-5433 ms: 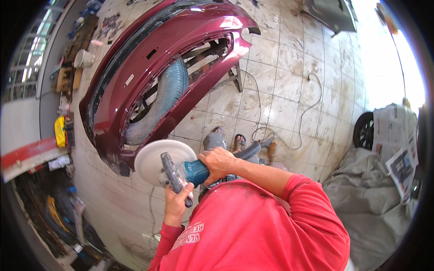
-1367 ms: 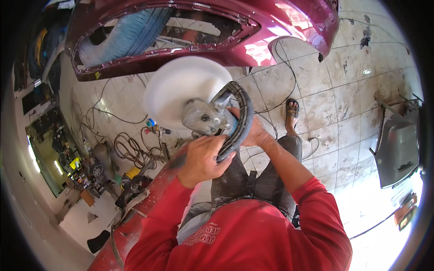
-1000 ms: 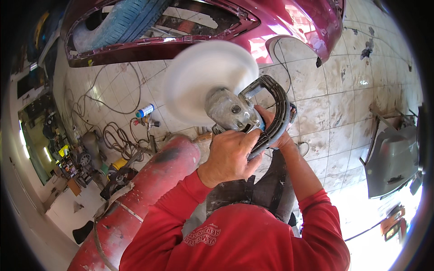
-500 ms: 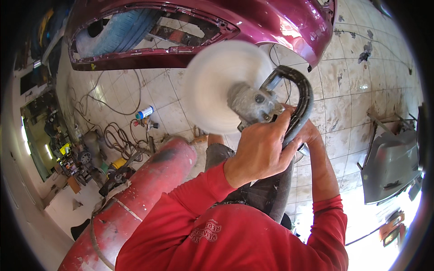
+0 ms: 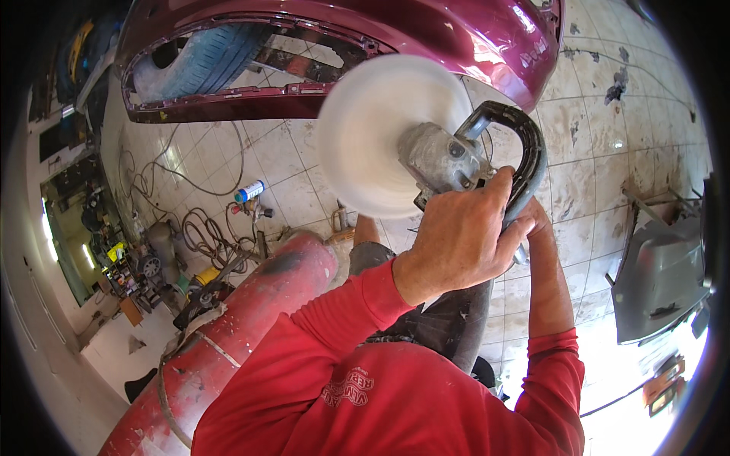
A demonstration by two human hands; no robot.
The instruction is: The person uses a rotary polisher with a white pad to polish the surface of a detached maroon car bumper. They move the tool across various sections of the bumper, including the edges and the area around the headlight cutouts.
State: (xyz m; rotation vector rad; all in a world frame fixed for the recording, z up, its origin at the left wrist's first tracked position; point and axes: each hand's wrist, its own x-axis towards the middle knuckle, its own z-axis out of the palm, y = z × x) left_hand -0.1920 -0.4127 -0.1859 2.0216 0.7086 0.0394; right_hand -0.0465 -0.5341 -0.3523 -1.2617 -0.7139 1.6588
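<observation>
Polisher [image 5: 445,159] in both hands, beside red cylinder [image 5: 243,319].

Car body workshop — maroon bumper [image 5: 456,30] on tiled floor [image 5: 593,152], coiled hoses [image 5: 205,235], cluttered shelves [image 5: 114,258]

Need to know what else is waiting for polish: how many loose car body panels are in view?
2. The maroon bumper lies across the top, just beyond the polisher's white pad. A grey panel stands at the right edge. More may be hidden outside the view.
</observation>
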